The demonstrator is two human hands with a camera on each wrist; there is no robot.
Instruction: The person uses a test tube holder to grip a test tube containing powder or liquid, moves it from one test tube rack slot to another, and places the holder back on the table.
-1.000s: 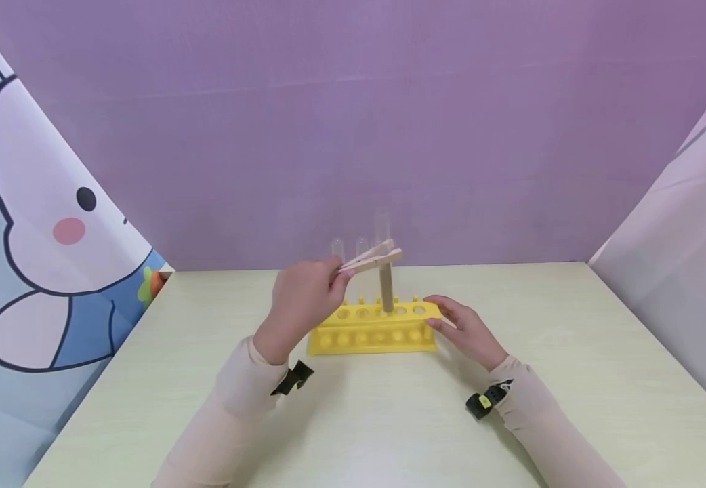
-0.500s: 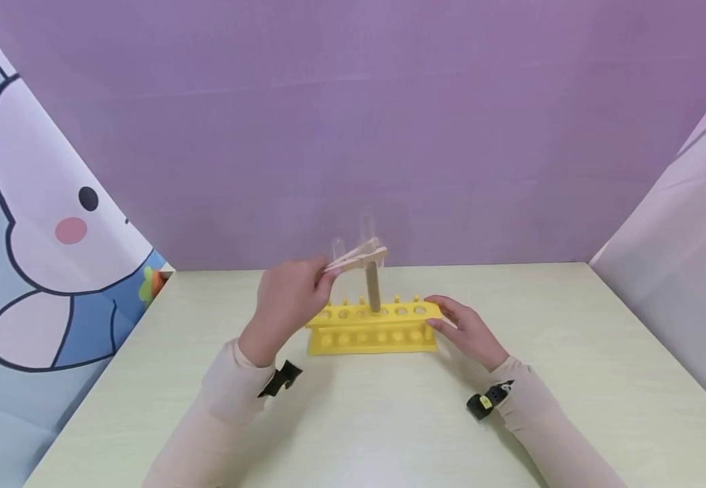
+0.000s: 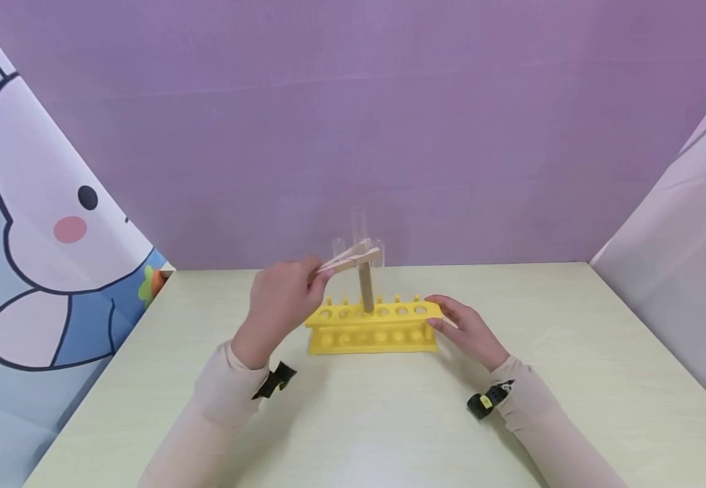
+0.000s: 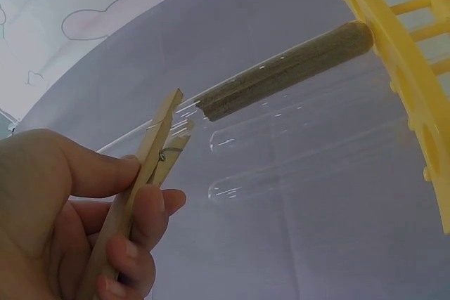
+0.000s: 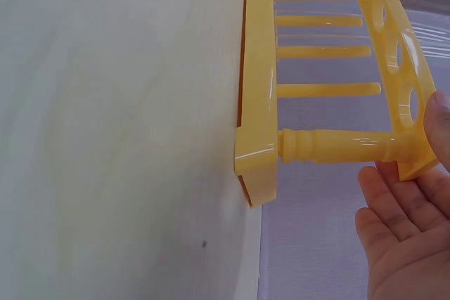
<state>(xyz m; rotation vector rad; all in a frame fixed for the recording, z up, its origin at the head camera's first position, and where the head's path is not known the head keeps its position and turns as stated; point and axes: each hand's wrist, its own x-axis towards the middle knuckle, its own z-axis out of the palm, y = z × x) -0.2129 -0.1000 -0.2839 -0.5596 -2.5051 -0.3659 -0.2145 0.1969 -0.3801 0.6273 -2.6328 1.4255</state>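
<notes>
My left hand (image 3: 282, 301) grips a wooden test tube clamp (image 4: 151, 159) by its handle. The clamp's jaws hold a clear test tube (image 3: 360, 224), whose lower part contains a grey-brown filling (image 4: 288, 72). The tube tilts slightly, its rounded bottom at the top bar of the yellow test tube rack (image 3: 372, 349), by a middle hole. Whether the bottom has entered the hole I cannot tell. At the rack's right end, my right hand (image 3: 469, 332) holds the top bar between thumb and fingers; the right wrist view shows the thumb (image 5: 439, 128) against it.
Clear tubes with rounded ends up stand behind the top bar, such as a left tube (image 3: 338, 247) and a right tube (image 3: 379, 257). Yellow pegs (image 5: 323, 90) line the rack's back. The pale table (image 3: 377, 420) meets a purple backdrop (image 3: 389, 135).
My left hand has moved left along the rack, carrying the clamp and filled tube from one hole to about the neighbouring one. My right hand stays at the rack's end.
</notes>
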